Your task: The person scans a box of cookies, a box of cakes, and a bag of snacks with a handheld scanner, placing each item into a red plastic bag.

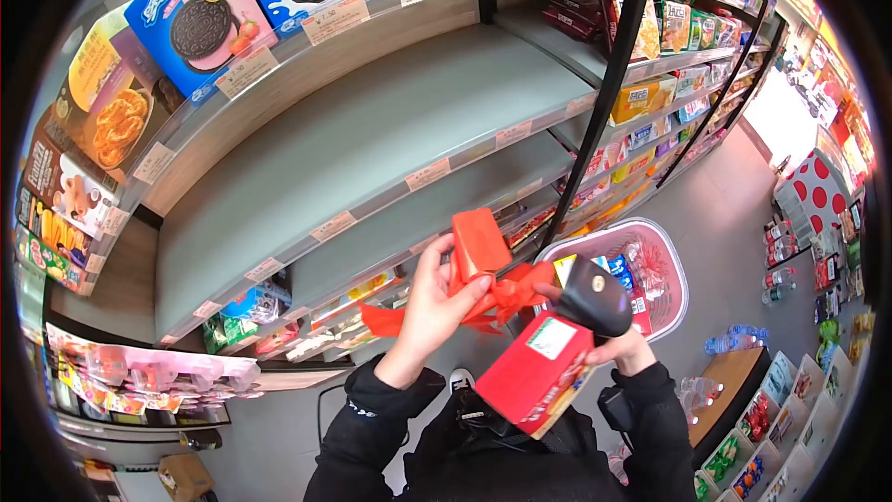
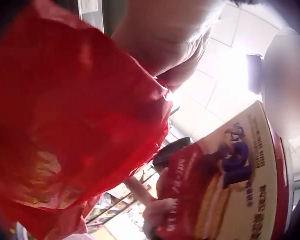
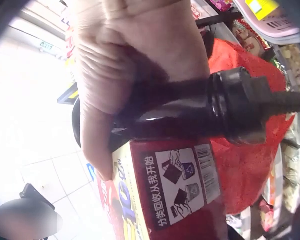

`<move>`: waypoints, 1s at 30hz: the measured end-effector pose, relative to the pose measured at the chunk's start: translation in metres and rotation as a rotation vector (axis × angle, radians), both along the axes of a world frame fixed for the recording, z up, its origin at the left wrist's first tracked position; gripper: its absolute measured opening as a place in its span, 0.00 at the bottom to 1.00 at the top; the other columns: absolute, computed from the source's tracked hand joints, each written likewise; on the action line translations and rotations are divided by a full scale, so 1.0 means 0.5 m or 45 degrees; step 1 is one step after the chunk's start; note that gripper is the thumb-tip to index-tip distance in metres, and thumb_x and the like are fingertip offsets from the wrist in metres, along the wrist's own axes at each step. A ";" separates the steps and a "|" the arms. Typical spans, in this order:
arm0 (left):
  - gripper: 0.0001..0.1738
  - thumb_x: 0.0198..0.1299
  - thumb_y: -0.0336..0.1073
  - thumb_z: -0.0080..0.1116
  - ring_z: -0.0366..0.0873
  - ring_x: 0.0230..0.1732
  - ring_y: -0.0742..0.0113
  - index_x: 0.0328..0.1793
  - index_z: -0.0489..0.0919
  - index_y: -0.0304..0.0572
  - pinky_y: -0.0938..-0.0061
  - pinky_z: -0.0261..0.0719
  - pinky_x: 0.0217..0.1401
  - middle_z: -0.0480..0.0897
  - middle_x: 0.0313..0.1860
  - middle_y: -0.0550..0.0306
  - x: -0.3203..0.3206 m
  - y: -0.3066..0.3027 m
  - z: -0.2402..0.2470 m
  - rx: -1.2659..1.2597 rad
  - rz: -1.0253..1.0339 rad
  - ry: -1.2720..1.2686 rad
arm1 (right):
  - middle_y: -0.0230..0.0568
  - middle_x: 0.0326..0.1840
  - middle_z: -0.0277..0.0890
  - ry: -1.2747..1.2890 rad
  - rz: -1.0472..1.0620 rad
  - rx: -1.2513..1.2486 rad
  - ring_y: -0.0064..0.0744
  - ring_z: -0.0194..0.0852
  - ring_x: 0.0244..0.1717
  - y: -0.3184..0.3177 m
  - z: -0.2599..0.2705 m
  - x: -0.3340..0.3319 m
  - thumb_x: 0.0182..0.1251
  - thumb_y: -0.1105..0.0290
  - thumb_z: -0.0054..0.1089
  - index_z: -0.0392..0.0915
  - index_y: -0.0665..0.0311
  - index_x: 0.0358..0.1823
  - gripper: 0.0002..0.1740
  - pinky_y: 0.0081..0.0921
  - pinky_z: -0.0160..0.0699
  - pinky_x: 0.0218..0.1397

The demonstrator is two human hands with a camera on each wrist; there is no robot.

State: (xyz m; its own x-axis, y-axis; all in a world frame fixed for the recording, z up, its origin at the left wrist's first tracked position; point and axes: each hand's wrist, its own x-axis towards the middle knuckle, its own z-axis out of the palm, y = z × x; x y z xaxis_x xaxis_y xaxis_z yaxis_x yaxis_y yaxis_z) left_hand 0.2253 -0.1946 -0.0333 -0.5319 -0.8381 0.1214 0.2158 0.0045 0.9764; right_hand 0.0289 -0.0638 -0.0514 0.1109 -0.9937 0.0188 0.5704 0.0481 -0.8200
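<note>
Store aisle, head view: grey shelf (image 1: 372, 139) from 9 to 1 o'clock, price tags (image 1: 427, 174) along its front edge. Cookie box (image 1: 200, 33), blue and pink, on the upper shelf at 10. Black post (image 1: 609, 84) at 1, more packaged goods past it. Grey floor (image 1: 701, 195) at 3, bottles (image 1: 734, 341) lying at 4.

Left hand (image 1: 432, 307), just below centre: pinching the red bag (image 1: 480, 246), thumb on the near side. Bag is crinkled and glossy, boxy at its top end, a loose flap trailing out toward 8. It sits in front of the lower shelf.

Right hand (image 1: 624, 349), at 4: doing double duty. Wrist view has it wrapped round the handle of the black scanner (image 1: 595, 297), cord leaving at 3, with the thumb against the edge of the red box (image 1: 525, 381). Box is tilted, at 5, scanner head right above it. Its end panel (image 3: 182, 182) carries a barcode and recycling pictograms; its front shows a layered cake.

Can't tell whether bag and scanner touch.

Pink basket (image 1: 675, 302) at 4, beyond the scanner, several packages inside.
</note>
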 end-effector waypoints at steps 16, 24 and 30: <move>0.04 0.58 0.30 0.51 0.70 0.33 0.83 0.37 0.74 0.37 0.84 0.69 0.39 0.76 0.31 0.66 0.066 -0.009 0.002 0.314 -0.135 0.054 | 0.39 0.50 0.72 -0.064 0.180 0.141 0.31 0.66 0.53 -0.004 -0.078 -0.042 0.17 0.82 0.73 0.68 0.66 0.52 0.47 0.27 0.60 0.58; 0.10 0.58 0.35 0.53 0.72 0.37 0.80 0.42 0.74 0.36 0.82 0.70 0.44 0.77 0.37 0.64 0.083 -0.017 -0.012 0.380 -0.299 -0.098 | 0.38 0.49 0.72 -0.041 0.173 0.088 0.31 0.67 0.52 -0.010 -0.090 -0.049 0.17 0.78 0.75 0.69 0.67 0.52 0.47 0.26 0.61 0.57; 0.12 0.52 0.25 0.55 0.74 0.41 0.77 0.44 0.74 0.35 0.79 0.71 0.47 0.78 0.40 0.61 0.063 0.001 -0.006 0.387 -0.169 0.004 | 0.47 0.54 0.67 0.055 0.076 0.107 0.36 0.68 0.53 -0.015 -0.097 -0.047 0.22 0.69 0.77 0.59 0.69 0.59 0.54 0.31 0.63 0.59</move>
State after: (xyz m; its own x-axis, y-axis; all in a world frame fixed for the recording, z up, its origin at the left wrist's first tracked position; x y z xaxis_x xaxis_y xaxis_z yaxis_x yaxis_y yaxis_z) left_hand 0.2567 -0.1940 -0.0364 -0.6389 -0.7596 -0.1219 0.1979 -0.3154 0.9281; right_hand 0.0055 -0.0714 -0.1000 0.1686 -0.9832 -0.0700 0.5287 0.1502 -0.8354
